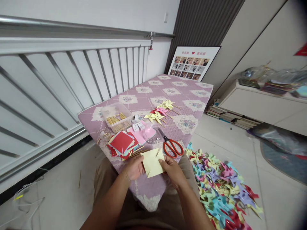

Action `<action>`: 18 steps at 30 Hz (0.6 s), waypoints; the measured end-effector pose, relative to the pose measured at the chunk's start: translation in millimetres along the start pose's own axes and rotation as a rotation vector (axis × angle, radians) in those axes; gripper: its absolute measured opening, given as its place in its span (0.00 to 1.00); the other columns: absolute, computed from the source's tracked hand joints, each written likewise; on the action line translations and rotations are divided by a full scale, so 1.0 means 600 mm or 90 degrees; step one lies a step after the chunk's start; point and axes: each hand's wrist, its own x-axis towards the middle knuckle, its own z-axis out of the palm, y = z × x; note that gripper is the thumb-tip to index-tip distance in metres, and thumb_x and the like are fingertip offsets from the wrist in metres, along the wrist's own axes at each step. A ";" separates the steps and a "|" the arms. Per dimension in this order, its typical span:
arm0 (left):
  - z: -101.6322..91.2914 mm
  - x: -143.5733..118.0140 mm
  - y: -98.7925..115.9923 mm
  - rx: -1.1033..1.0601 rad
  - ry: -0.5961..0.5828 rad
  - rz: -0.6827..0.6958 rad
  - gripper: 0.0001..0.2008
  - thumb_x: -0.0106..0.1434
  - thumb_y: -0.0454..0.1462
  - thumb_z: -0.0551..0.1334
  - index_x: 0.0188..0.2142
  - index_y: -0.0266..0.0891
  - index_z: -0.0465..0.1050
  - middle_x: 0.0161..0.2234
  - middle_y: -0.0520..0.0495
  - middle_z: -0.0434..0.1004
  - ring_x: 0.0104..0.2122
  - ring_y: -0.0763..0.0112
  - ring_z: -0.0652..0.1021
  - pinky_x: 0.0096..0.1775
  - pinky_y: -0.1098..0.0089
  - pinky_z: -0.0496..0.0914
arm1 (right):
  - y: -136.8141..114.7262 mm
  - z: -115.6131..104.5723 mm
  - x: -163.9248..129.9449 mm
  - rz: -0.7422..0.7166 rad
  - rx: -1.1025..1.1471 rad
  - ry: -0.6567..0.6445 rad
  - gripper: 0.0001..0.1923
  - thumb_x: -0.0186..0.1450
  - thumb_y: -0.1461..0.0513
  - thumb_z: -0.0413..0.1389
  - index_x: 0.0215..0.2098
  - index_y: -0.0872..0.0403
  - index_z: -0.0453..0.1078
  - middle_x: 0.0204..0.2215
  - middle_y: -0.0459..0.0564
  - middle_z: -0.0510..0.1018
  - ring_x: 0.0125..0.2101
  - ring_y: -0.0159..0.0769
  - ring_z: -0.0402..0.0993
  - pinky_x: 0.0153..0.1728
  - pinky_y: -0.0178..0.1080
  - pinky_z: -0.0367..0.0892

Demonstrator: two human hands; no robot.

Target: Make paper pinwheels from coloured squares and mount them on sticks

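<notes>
A pale yellow paper square (152,163), slit in from its corners, is held above the near corner of the table. My left hand (136,167) pinches its left edge, while my right hand (170,166) grips the right edge with thumb on top. Just beyond it lie red-handled scissors (172,146), blades pointing away. To the left rests a stack of coloured paper squares (122,142), red on top, with thin wooden sticks (136,152) beside it. Finished paper pinwheels (159,112) in yellow, pink and red lie farther back on sticks.
A clear plastic box (116,117) of short sticks stands at the table's left, near small white boxes (138,126) and a clear round container (152,135). Many pinwheels (220,188) are heaped on the floor at right. A metal railing (79,73) runs along the left.
</notes>
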 end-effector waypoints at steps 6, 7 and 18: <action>-0.005 0.003 -0.003 -0.007 0.016 -0.005 0.15 0.61 0.36 0.64 0.47 0.34 0.73 0.41 0.39 0.82 0.42 0.60 0.80 0.45 0.63 0.72 | 0.013 -0.001 0.006 0.016 0.008 0.007 0.14 0.53 0.52 0.65 0.27 0.53 0.70 0.18 0.39 0.74 0.18 0.28 0.62 0.22 0.33 0.54; -0.005 0.003 -0.002 -0.007 0.018 -0.005 0.15 0.61 0.36 0.64 0.47 0.35 0.73 0.41 0.39 0.82 0.42 0.60 0.80 0.45 0.63 0.72 | 0.014 -0.001 0.007 0.019 0.009 0.008 0.14 0.53 0.52 0.65 0.26 0.53 0.70 0.17 0.39 0.73 0.17 0.28 0.61 0.21 0.33 0.54; 0.008 0.000 0.007 0.021 -0.020 0.003 0.24 0.60 0.48 0.64 0.52 0.37 0.71 0.45 0.39 0.79 0.40 0.62 0.79 0.39 0.66 0.71 | 0.007 0.009 0.009 0.016 0.133 0.035 0.12 0.50 0.56 0.67 0.27 0.52 0.72 0.21 0.42 0.80 0.21 0.34 0.71 0.26 0.36 0.64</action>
